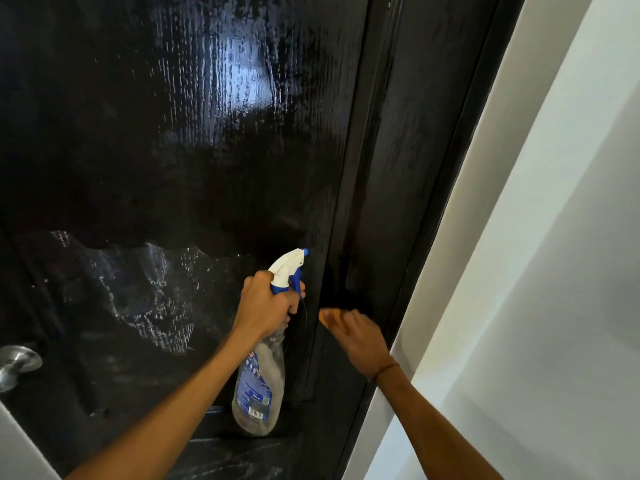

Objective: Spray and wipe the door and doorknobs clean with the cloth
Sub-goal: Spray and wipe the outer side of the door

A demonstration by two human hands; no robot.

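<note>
Glossy black door (180, 140) fills my view, wet streaks shining across its upper panel and a smeared patch lower left. The silver doorknob (17, 365) sits at the far left edge, well apart from both my hands. My left hand (266, 303) grips the neck of the spray bottle (259, 382), a finger on the blue trigger, white nozzle aimed at the door's right side. My right hand (356, 337) is against the dark door frame (415, 168) just beside the bottle; whether it holds a cloth, I cannot tell. White wall (554, 271) on the right.
</note>
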